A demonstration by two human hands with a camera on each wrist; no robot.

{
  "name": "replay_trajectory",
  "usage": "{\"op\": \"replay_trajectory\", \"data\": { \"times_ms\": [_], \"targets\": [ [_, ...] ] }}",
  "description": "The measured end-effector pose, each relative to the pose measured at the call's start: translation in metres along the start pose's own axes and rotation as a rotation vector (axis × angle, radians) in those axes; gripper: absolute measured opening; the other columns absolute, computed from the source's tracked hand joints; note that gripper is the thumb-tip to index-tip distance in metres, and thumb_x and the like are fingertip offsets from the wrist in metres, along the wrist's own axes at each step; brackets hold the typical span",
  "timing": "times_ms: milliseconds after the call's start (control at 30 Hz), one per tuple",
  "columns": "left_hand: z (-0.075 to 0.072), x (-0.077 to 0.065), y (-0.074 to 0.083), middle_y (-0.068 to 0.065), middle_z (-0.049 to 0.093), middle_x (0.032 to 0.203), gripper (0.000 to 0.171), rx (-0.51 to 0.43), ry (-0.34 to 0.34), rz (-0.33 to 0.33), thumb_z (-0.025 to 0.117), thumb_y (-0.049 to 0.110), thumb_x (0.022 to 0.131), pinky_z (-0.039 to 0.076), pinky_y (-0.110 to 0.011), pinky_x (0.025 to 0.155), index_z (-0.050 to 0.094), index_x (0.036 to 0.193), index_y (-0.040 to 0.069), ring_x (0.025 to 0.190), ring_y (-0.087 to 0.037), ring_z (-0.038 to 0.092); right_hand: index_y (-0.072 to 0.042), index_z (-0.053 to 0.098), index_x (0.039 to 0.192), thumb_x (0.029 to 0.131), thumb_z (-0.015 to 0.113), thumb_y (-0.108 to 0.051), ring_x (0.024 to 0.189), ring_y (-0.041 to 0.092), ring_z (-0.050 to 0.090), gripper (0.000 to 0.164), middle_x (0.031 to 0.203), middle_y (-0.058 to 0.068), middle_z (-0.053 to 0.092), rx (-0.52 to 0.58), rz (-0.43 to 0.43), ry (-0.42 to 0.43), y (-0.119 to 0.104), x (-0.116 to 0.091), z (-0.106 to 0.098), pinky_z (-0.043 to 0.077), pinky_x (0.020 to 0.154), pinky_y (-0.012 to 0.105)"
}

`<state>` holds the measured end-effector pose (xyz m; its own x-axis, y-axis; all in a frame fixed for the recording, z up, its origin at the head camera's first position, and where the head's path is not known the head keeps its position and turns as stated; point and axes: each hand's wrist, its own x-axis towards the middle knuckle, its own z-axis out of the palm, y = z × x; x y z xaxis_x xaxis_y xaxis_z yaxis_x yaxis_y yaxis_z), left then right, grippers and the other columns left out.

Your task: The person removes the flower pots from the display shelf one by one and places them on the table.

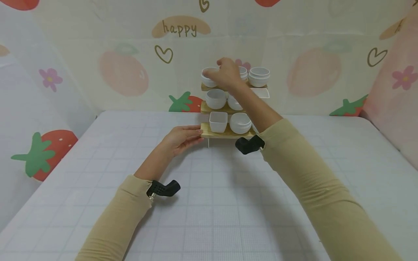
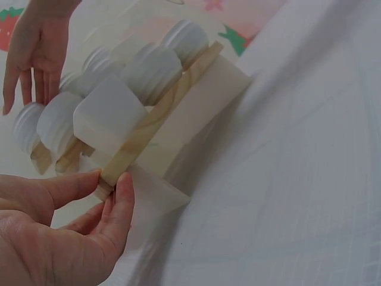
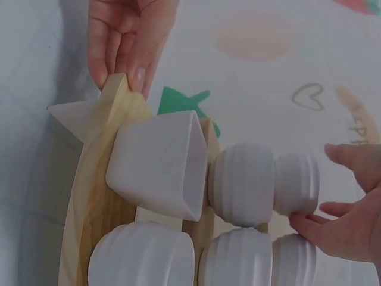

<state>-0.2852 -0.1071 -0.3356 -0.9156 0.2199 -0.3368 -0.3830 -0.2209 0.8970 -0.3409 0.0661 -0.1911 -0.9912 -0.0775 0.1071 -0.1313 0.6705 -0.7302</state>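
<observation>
A three-tier stand with wooden shelves [image 1: 204, 131] and white supports bears several small white pots. My left hand [image 1: 183, 139] pinches the left end of the lowest shelf [image 2: 140, 140] between thumb and fingers. Reaching over the top tier, my right hand [image 1: 226, 74] is at the left-hand round pot [image 3: 296, 185], its fingers spread and fairly straight. In the right wrist view, fingertips come right at that pot's side. On the bottom tier, a square pot [image 1: 218, 122] stands left of a round pot [image 1: 240, 123]. My right forearm hides part of the middle and lower tiers.
The stand is near the back edge of a table [image 1: 209, 203] with a pale grid-patterned cover. Behind it hangs a printed backdrop [image 1: 228, 21] with fruit and hearts. Black wrist-worn pieces [image 1: 166, 188] jut from both sleeves.
</observation>
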Motion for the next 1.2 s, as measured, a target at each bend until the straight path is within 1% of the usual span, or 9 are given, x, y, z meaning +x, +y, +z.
{"op": "replay_trajectory", "data": {
  "times_ms": [200, 300, 433, 467, 600, 733, 900, 1100, 1200],
  "targets": [
    [0.000, -0.001, 0.001, -0.025, 0.046, 0.156, 0.051, 0.007, 0.007, 0.001, 0.056, -0.002, 0.107, 0.064, -0.019, 0.079, 0.043, 0.156, -0.008, 0.096, -0.015, 0.066, 0.000, 0.039, 0.160, 0.105, 0.063, -0.036, 0.148, 0.024, 0.044, 0.069, 0.162, 0.013, 0.045, -0.021, 0.037, 0.004, -0.004, 0.002, 0.006, 0.039, 0.125, 0.030],
    [-0.001, 0.000, 0.000, -0.025, 0.046, 0.157, 0.051, 0.005, 0.005, 0.001, 0.056, -0.002, 0.107, 0.064, -0.020, 0.084, 0.042, 0.156, -0.008, 0.097, -0.015, 0.066, 0.001, 0.038, 0.160, 0.105, 0.063, -0.036, 0.147, 0.024, 0.045, 0.070, 0.162, 0.013, 0.046, -0.025, 0.054, 0.006, -0.005, 0.003, 0.009, 0.040, 0.124, 0.031],
    [-0.002, 0.000, -0.001, -0.025, 0.049, 0.154, 0.050, 0.004, -0.005, 0.013, 0.057, -0.002, 0.107, 0.063, -0.023, 0.091, 0.044, 0.155, -0.010, 0.101, -0.017, 0.067, 0.003, 0.038, 0.159, 0.105, 0.063, -0.035, 0.147, 0.026, 0.045, 0.070, 0.161, 0.015, 0.046, -0.027, 0.064, 0.008, -0.004, 0.004, 0.012, 0.041, 0.124, 0.032],
    [-0.002, -0.001, -0.001, -0.025, 0.052, 0.151, 0.050, -0.008, -0.010, 0.018, 0.059, -0.002, 0.106, 0.064, -0.024, 0.090, 0.046, 0.153, -0.010, 0.101, -0.017, 0.068, 0.003, 0.037, 0.159, 0.105, 0.063, -0.035, 0.146, 0.026, 0.046, 0.070, 0.161, 0.015, 0.046, -0.021, 0.070, 0.008, -0.003, 0.004, 0.013, 0.041, 0.123, 0.032],
    [-0.001, -0.002, -0.001, -0.024, 0.054, 0.149, 0.050, -0.009, -0.014, 0.017, 0.060, -0.002, 0.106, 0.064, -0.024, 0.090, 0.046, 0.153, -0.010, 0.102, -0.017, 0.069, 0.004, 0.037, 0.158, 0.105, 0.064, -0.033, 0.146, 0.026, 0.046, 0.070, 0.160, 0.016, 0.047, 0.009, 0.083, 0.013, 0.000, 0.006, 0.015, 0.042, 0.123, 0.032],
    [0.000, 0.000, 0.000, -0.024, 0.049, 0.153, 0.050, 0.002, -0.003, -0.001, 0.056, -0.002, 0.107, 0.064, -0.022, 0.088, 0.044, 0.155, -0.009, 0.094, -0.014, 0.069, 0.004, 0.039, 0.158, 0.105, 0.065, -0.033, 0.146, 0.026, 0.046, 0.070, 0.159, 0.016, 0.048, 0.029, 0.083, 0.031, 0.002, 0.007, 0.017, 0.041, 0.123, 0.031],
    [-0.002, -0.001, 0.003, -0.026, 0.044, 0.157, 0.052, -0.024, -0.033, -0.022, 0.053, -0.003, 0.108, 0.064, -0.020, 0.083, 0.039, 0.158, -0.008, 0.083, -0.011, 0.072, 0.002, 0.040, 0.157, 0.104, 0.066, -0.033, 0.147, 0.026, 0.044, 0.069, 0.159, 0.015, 0.048, 0.049, 0.077, 0.044, 0.003, 0.007, 0.018, 0.040, 0.124, 0.030],
    [-0.007, 0.000, 0.003, -0.028, 0.037, 0.163, 0.053, -0.069, -0.078, -0.041, 0.050, -0.004, 0.109, 0.065, -0.022, 0.082, 0.036, 0.160, -0.006, 0.083, -0.012, 0.073, 0.001, 0.042, 0.157, 0.103, 0.067, -0.035, 0.147, 0.024, 0.044, 0.069, 0.158, 0.014, 0.048, 0.057, 0.069, 0.047, 0.005, 0.006, 0.018, 0.040, 0.123, 0.029],
    [-0.008, 0.001, 0.003, -0.027, 0.036, 0.163, 0.054, -0.073, -0.093, -0.043, 0.048, -0.004, 0.109, 0.065, -0.022, 0.082, 0.034, 0.161, -0.006, 0.084, -0.012, 0.073, 0.001, 0.043, 0.155, 0.103, 0.069, -0.036, 0.145, 0.024, 0.045, 0.069, 0.156, 0.013, 0.049, 0.047, 0.061, 0.049, 0.006, 0.006, 0.017, 0.042, 0.122, 0.029]
  ]
}}
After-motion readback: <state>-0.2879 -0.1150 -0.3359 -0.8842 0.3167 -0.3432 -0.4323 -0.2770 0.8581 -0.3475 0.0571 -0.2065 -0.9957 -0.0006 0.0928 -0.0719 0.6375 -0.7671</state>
